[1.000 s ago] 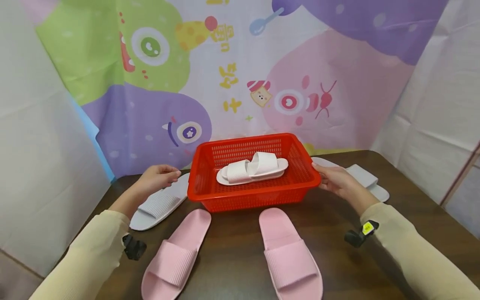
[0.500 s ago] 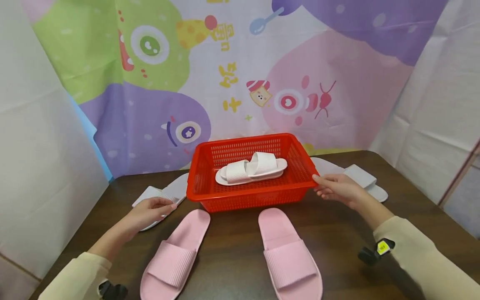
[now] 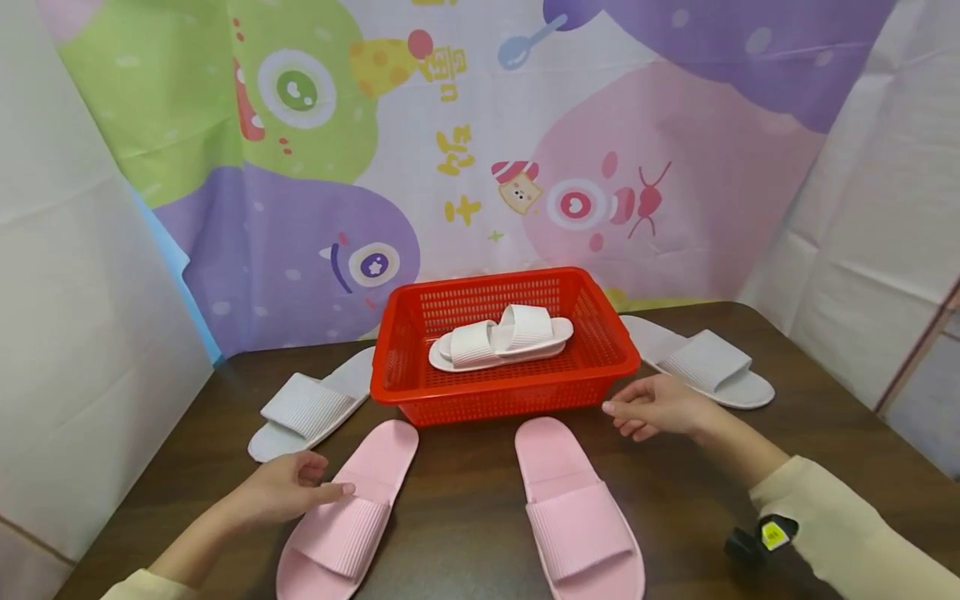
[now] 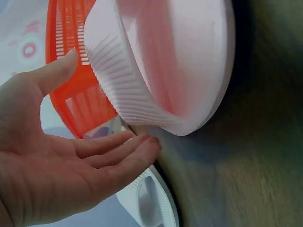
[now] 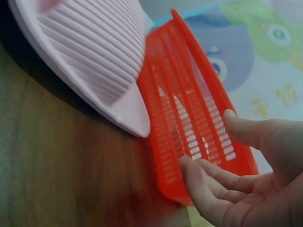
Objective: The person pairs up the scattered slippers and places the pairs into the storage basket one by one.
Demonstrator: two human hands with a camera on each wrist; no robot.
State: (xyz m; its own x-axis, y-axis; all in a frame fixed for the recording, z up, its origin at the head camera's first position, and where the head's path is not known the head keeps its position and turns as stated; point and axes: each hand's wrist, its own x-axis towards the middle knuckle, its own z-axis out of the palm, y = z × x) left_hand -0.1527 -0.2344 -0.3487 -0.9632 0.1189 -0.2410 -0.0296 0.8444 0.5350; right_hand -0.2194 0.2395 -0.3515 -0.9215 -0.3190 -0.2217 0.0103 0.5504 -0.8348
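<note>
My left hand (image 3: 285, 493) hovers at the outer side of the left pink slipper (image 3: 343, 533), thumb and fingers apart, holding nothing. In the left wrist view, its fingertips lie close to the ribbed strap (image 4: 120, 90) of that slipper. My right hand (image 3: 660, 408) is off the red basket (image 3: 510, 406), just in front of its right corner, with loosely bent fingers around nothing. The right pink slipper (image 3: 581, 533) lies on the table, toe end toward me. Inside the basket, a pair of white slippers (image 3: 474, 345) rests nested together.
One grey-white slipper (image 3: 307, 408) lies left of the basket and another (image 3: 708, 362) lies to its right. The dark wooden table (image 3: 465, 517) ends at a cartoon-printed cloth (image 3: 465, 233). White cloth (image 3: 75, 333) hangs at the sides.
My left hand has come back from beside the basket, past the left grey-white slipper, to the left pink slipper. My right hand has let go of the basket's rim and drawn slightly toward me.
</note>
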